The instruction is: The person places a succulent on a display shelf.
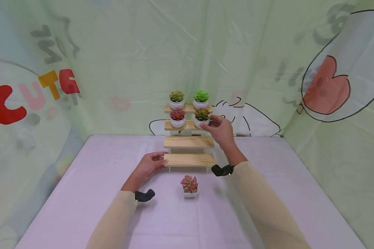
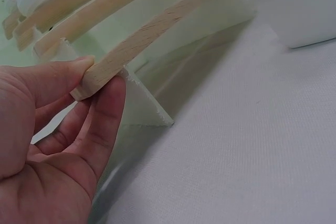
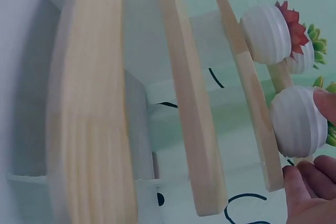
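A tiered wooden display stand (image 1: 189,142) with white supports stands on the table. At its lowest board (image 2: 142,32), my left hand (image 1: 150,164) pinches the left end between thumb and fingers. My right hand (image 1: 220,130) holds the white pot of a red-tipped green succulent (image 1: 202,117) at the right of the second board from the top, its thumb against the pot (image 3: 298,121). Left of that plant sits a dark red succulent (image 1: 177,117). On the top board are an olive-green succulent (image 1: 176,99) and a bright green one (image 1: 201,99).
A pink succulent (image 1: 190,186) in a square white pot stands on the table in front of the stand. Behind rises a pale green curtain (image 1: 127,62) with printed letters and drawings. The table (image 1: 268,166) has a pale cover.
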`<state>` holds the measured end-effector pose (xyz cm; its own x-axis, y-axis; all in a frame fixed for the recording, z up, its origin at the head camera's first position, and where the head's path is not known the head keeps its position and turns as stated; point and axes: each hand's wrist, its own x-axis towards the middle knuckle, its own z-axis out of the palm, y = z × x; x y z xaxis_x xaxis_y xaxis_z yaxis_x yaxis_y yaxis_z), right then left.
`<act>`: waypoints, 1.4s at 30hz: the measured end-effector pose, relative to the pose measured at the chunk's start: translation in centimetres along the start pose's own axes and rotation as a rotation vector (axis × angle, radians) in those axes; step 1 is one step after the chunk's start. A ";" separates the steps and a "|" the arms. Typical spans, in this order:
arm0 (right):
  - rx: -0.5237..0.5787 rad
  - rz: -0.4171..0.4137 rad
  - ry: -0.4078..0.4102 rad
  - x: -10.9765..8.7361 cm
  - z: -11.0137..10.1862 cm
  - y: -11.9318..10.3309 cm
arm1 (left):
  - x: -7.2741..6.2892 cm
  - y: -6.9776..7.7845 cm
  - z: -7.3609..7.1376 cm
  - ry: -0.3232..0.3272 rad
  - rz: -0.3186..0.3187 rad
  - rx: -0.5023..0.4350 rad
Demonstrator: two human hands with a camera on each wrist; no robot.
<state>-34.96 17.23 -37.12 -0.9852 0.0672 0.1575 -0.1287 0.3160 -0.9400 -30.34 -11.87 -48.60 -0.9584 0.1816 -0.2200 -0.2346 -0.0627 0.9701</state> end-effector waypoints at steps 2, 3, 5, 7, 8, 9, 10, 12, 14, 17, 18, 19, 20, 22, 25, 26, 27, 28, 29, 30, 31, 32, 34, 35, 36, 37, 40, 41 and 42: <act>0.009 -0.006 0.003 -0.7 -0.2 0.0 | 0.0 0.0 0.0 0.000 0.002 0.001; 0.017 -0.013 0.004 -1.0 -0.2 0.1 | 0.0 -0.1 -0.1 -0.001 0.002 -0.002; 0.025 -0.047 0.011 -1.7 -0.3 0.2 | 0.1 0.0 -0.1 -0.003 0.000 -0.006; 0.028 -0.082 0.024 -2.4 -0.4 0.4 | 0.1 0.0 -0.2 -0.004 -0.006 -0.013; 0.036 -0.100 0.030 -2.7 -0.4 0.5 | 0.2 0.1 -0.2 -0.004 -0.008 -0.017; 0.046 -0.113 0.033 -3.1 -0.3 0.6 | 0.2 0.1 -0.2 -0.007 -0.008 -0.021; 0.055 -0.125 0.035 -3.4 -0.3 0.7 | 0.2 0.2 -0.2 -0.006 -0.009 -0.025; 0.068 -0.126 0.033 -4.2 -0.1 0.9 | 0.2 0.3 -0.2 -0.008 -0.004 -0.030; 0.086 -0.121 0.021 -5.1 0.1 1.2 | 0.1 0.3 -0.3 -0.013 0.005 -0.035; 0.091 -0.113 0.003 -6.5 0.5 1.9 | 0.1 0.2 -0.3 -0.014 0.008 -0.039; 0.095 -0.114 -0.001 -6.9 0.6 2.1 | 0.2 0.2 -0.4 -0.016 0.010 -0.038; 0.106 -0.112 -0.005 -7.3 0.7 2.4 | 0.2 0.1 -0.4 -0.016 0.008 -0.039; 0.117 -0.111 -0.013 -7.7 0.9 2.7 | 0.2 0.1 -0.4 -0.017 0.007 -0.040; 0.135 -0.102 -0.029 -8.5 1.1 3.2 | 0.3 0.0 -0.4 -0.021 0.010 -0.040; 0.161 -0.078 -0.063 -9.6 1.4 3.8 | 0.3 -0.1 -0.5 -0.017 0.003 -0.043; 0.165 -0.070 -0.075 -10.0 1.5 3.9 | 0.3 -0.1 -0.5 -0.016 0.000 -0.043; 0.172 -0.067 -0.087 -10.4 1.5 4.0 | 0.3 -0.1 -0.5 -0.018 0.003 -0.039; 0.181 -0.064 -0.100 -10.7 1.5 4.2 | 0.3 -0.2 -0.5 -0.018 0.005 -0.036; 0.188 -0.068 -0.117 -11.0 1.6 4.3 | 0.3 -0.2 -0.5 -0.016 0.003 -0.037; 0.193 -0.073 -0.134 -11.2 1.6 4.5 | 0.3 -0.2 -0.4 -0.015 0.004 -0.037; 0.198 -0.075 -0.151 -11.5 1.6 4.6 | 0.3 -0.2 -0.4 -0.013 0.005 -0.038; 0.201 -0.079 -0.168 -11.8 1.6 4.9 | 0.3 -0.2 -0.4 -0.016 0.008 -0.037; 0.206 -0.086 -0.206 -12.3 1.6 5.5 | 0.3 -0.2 -0.3 -0.014 0.009 -0.039; 0.207 -0.094 -0.226 -12.6 1.6 5.8 | 0.2 -0.2 -0.3 -0.011 0.006 -0.041; 0.213 -0.097 -0.248 -12.9 1.6 6.1 | 0.2 -0.2 -0.3 -0.009 0.004 -0.042; 0.214 -0.104 -0.271 -13.2 1.6 6.5 | 0.3 -0.2 -0.3 -0.007 0.003 -0.043; 0.225 -0.118 -0.350 -13.9 1.8 7.6 | 0.3 -0.3 -0.2 0.001 -0.006 -0.041; 0.225 -0.121 -0.375 -14.1 1.8 7.9 | 0.3 -0.2 -0.2 0.005 -0.010 -0.041; 0.217 -0.117 -0.397 -14.3 1.9 8.2 | 0.3 -0.2 -0.2 0.007 -0.012 -0.040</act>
<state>-22.17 17.07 -47.60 -0.9243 -0.3379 0.1776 -0.2201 0.0917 -0.9712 -30.58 -12.00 -48.89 -0.9566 0.1754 -0.2328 -0.2525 -0.0999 0.9624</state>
